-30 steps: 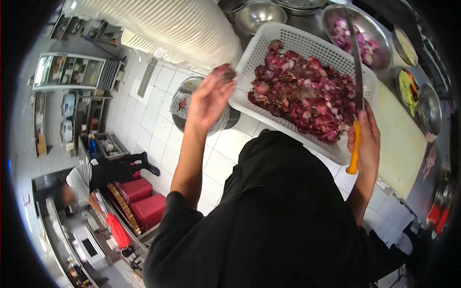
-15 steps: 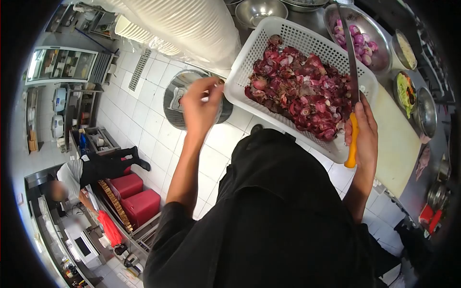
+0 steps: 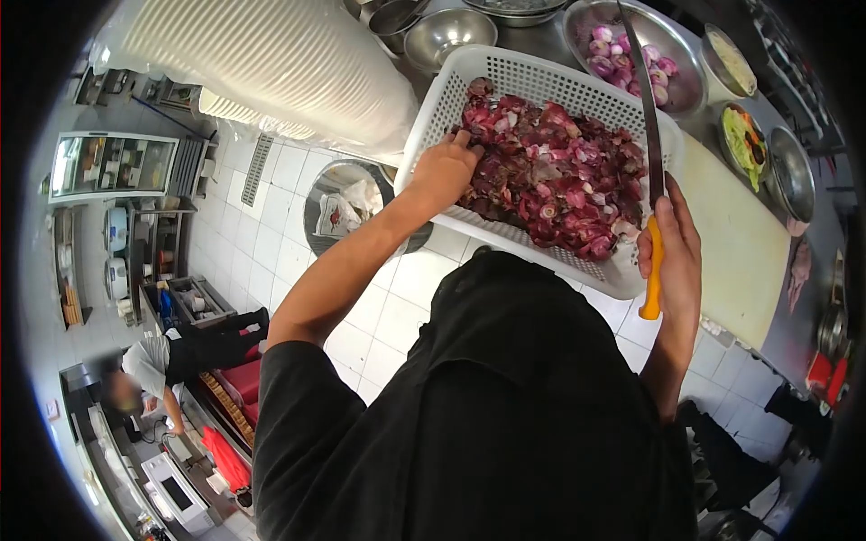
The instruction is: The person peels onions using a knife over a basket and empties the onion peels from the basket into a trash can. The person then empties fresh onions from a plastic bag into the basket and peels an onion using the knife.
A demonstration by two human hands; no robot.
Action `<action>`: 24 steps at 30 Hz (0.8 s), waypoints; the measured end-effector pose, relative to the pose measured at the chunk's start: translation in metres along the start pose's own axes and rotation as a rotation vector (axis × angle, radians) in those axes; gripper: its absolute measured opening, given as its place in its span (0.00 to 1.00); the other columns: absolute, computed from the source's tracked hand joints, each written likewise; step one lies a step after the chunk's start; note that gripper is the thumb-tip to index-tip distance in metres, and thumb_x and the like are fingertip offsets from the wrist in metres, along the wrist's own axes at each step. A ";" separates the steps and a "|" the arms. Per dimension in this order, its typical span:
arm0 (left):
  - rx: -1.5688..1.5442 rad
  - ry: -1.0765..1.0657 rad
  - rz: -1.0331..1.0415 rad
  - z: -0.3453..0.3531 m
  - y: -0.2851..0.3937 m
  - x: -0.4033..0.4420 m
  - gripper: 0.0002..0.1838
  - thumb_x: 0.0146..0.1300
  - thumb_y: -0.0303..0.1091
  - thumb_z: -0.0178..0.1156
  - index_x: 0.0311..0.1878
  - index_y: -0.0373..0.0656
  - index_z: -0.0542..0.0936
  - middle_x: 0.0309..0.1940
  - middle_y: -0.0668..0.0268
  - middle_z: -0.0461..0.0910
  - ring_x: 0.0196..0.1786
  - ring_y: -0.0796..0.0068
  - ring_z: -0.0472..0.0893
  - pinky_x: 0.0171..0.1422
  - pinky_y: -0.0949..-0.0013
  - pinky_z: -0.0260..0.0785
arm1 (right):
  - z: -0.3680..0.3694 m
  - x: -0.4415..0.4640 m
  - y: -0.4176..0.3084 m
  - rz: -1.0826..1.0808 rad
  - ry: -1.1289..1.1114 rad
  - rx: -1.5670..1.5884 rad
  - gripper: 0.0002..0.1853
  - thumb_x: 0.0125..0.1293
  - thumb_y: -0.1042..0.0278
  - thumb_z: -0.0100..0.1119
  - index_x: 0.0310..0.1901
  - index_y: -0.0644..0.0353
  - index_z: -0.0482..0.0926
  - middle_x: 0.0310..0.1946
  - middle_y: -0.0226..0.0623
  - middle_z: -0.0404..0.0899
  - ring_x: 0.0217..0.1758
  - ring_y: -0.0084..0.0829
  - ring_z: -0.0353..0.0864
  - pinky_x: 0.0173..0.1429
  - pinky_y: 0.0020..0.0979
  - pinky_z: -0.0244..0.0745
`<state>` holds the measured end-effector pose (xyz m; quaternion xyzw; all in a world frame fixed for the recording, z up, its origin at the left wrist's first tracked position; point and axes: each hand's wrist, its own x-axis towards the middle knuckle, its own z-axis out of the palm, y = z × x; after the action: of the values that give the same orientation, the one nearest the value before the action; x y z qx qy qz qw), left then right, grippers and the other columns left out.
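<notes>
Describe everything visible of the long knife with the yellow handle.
The long knife has a narrow, dark grey, metal-looking blade and a smooth yellow handle, likely plastic, with a rounded butt. The right hand grips it where handle meets blade. The blade points away from the body, crossing in view the right end of the white perforated basket and the oval steel bowl of peeled purple onions. Whether it touches either, and how sharp it is, I can't tell.

Mottled maroon, deep red and pink across the onion skins (image 3: 550, 180); plain white, dotted with small holes, on the basket (image 3: 431, 117). Orange on the knife handle (image 3: 653, 270), dark grey along the blade (image 3: 649, 108). Purple and white on the peeled onions (image 3: 602, 65). Pale cream across the cutting board (image 3: 731, 243). Solid black over the garment (image 3: 532, 406).
</notes>
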<state>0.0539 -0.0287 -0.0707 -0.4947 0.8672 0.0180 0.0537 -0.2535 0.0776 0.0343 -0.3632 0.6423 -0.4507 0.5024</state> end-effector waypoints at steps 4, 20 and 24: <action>0.001 0.009 -0.041 -0.008 0.003 0.002 0.27 0.48 0.31 0.72 0.55 0.45 0.79 0.51 0.57 0.77 0.53 0.53 0.79 0.58 0.58 0.75 | -0.004 -0.002 -0.001 0.039 -0.022 -0.089 0.32 0.76 0.50 0.51 0.75 0.56 0.61 0.17 0.24 0.64 0.17 0.15 0.61 0.21 0.20 0.57; -2.249 0.497 -0.459 -0.045 0.021 -0.022 0.20 0.68 0.23 0.57 0.62 0.32 0.69 0.51 0.56 0.76 0.54 0.62 0.80 0.67 0.59 0.75 | 0.000 -0.011 0.005 0.064 -0.193 -0.374 0.33 0.74 0.49 0.55 0.74 0.56 0.62 0.25 0.30 0.72 0.27 0.22 0.69 0.36 0.26 0.68; -2.429 0.480 -0.445 -0.048 0.018 -0.015 0.19 0.71 0.29 0.52 0.60 0.27 0.69 0.53 0.53 0.76 0.57 0.60 0.78 0.72 0.55 0.70 | 0.008 -0.021 0.012 -0.029 -0.250 -0.463 0.33 0.73 0.51 0.56 0.73 0.58 0.62 0.24 0.35 0.74 0.29 0.27 0.72 0.42 0.29 0.70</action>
<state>0.0422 -0.0102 -0.0219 -0.3507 0.1768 0.7034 -0.5924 -0.2414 0.0993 0.0286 -0.5305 0.6562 -0.2503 0.4747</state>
